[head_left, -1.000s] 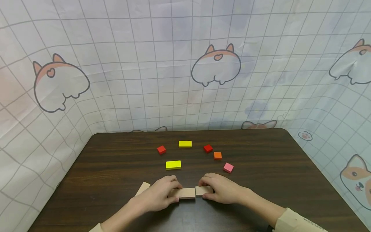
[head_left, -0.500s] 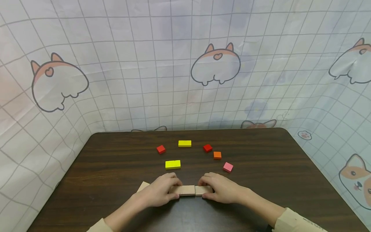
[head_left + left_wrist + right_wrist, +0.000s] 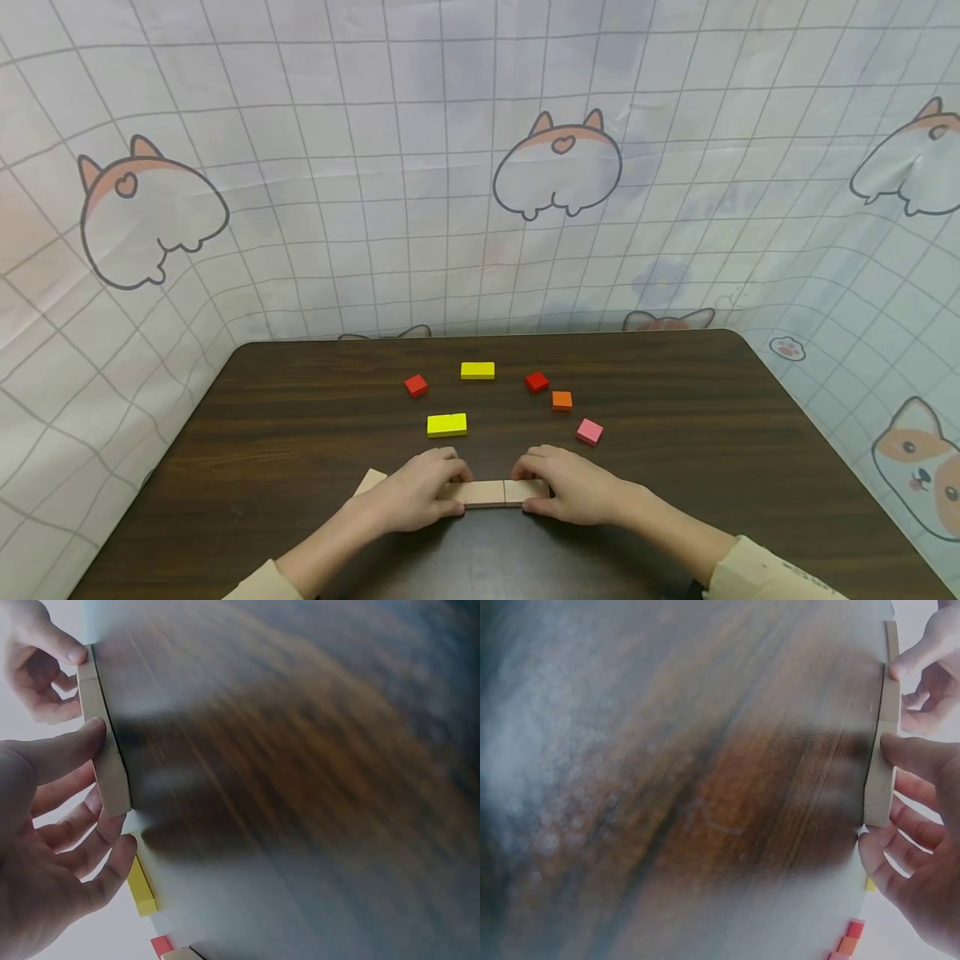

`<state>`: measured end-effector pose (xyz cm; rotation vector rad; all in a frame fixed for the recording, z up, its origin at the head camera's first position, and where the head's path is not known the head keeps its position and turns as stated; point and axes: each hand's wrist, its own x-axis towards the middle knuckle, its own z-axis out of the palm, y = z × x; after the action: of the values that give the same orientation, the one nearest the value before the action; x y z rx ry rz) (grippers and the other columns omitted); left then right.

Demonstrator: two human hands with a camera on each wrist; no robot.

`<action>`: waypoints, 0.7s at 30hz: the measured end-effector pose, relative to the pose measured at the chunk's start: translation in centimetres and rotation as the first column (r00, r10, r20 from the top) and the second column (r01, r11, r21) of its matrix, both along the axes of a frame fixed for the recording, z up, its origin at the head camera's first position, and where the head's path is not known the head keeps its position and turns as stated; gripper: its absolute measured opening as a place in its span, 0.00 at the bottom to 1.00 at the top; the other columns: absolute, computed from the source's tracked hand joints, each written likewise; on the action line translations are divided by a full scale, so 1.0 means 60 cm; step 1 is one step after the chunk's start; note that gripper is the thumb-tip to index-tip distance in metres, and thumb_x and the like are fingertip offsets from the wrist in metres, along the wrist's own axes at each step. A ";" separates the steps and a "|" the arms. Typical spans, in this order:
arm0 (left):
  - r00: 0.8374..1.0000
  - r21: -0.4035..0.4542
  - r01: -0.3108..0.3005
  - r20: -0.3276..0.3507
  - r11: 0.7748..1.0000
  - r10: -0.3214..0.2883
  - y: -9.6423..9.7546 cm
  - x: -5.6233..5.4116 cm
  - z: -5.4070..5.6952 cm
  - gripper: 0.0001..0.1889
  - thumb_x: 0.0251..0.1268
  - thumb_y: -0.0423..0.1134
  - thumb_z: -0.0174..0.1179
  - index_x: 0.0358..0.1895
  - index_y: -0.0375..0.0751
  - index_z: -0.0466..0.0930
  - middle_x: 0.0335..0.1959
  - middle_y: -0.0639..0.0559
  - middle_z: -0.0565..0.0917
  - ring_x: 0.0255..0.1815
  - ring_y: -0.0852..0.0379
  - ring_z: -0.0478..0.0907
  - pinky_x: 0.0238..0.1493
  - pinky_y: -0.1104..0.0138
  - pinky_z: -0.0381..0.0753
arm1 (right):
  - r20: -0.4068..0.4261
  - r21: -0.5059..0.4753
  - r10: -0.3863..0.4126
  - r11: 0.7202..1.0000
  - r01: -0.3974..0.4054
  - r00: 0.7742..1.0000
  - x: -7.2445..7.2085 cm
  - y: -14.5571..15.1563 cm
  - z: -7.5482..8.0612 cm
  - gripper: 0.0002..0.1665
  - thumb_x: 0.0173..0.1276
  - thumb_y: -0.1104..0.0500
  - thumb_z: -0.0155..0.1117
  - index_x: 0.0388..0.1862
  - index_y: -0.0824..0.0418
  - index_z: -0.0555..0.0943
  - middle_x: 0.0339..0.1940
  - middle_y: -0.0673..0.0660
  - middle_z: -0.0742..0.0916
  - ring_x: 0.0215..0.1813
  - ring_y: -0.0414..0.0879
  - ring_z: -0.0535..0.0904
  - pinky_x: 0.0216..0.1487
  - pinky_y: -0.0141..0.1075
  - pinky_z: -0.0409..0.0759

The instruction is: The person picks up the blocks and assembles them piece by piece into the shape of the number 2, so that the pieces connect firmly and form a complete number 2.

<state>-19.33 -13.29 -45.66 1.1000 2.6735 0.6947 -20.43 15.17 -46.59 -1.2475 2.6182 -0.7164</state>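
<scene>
Two plain wooden blocks lie end to end in a row on the dark table, meeting at a thin seam. My left hand [image 3: 417, 492] pinches the left wooden block [image 3: 485, 493], thumb on the near side and fingers on the far side. The right wooden block [image 3: 527, 492] is gripped the same way by my right hand [image 3: 576, 487]. Both wrist views show the thumbs pressing the blocks' near faces; in the right wrist view the right block [image 3: 880, 776] stands flat on the table. Another wooden block [image 3: 371, 481] lies slanted beyond my left wrist, partly hidden by it.
Farther back on the table [image 3: 300, 417] lie two yellow blocks [image 3: 447, 425], two red blocks [image 3: 416, 385], an orange block [image 3: 562, 401] and a pink block [image 3: 589, 432]. A patterned cloth [image 3: 375, 208] hangs behind the table and at both sides.
My left hand has shifted its block slightly away from me, so its near edge now lines up with the right block's. My right hand has barely moved.
</scene>
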 end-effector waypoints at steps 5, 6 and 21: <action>1.000 -0.002 0.005 0.015 1.000 -0.005 -0.003 -0.003 -0.001 0.13 0.64 0.40 0.74 0.49 0.43 0.85 0.39 0.60 0.76 0.37 0.65 0.71 0.41 0.69 0.76 | -0.013 -0.002 0.001 1.000 -0.001 1.000 0.000 -0.004 0.000 0.14 0.68 0.55 0.75 0.50 0.53 0.83 0.44 0.42 0.82 0.43 0.36 0.74 0.47 0.32 0.77; 1.000 -0.003 0.006 0.017 1.000 -0.006 -0.004 -0.003 -0.001 0.13 0.64 0.40 0.74 0.49 0.44 0.85 0.39 0.60 0.76 0.37 0.65 0.70 0.41 0.69 0.75 | -0.016 -0.002 0.001 1.000 -0.002 1.000 0.000 -0.005 -0.001 0.14 0.68 0.55 0.75 0.50 0.53 0.82 0.44 0.42 0.81 0.44 0.36 0.74 0.47 0.32 0.77; 0.999 0.024 0.033 0.020 0.999 -0.033 -0.004 -0.005 0.001 0.14 0.63 0.40 0.74 0.49 0.43 0.85 0.39 0.59 0.77 0.37 0.64 0.71 0.40 0.69 0.75 | -0.034 -0.011 -0.036 0.999 0.036 0.999 0.004 -0.027 -0.010 0.14 0.69 0.51 0.74 0.50 0.53 0.83 0.44 0.43 0.82 0.46 0.37 0.75 0.50 0.35 0.78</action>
<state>-19.64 -13.51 -45.63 1.1345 2.6308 0.7290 -20.21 13.55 -47.18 -1.2292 2.6739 -0.7214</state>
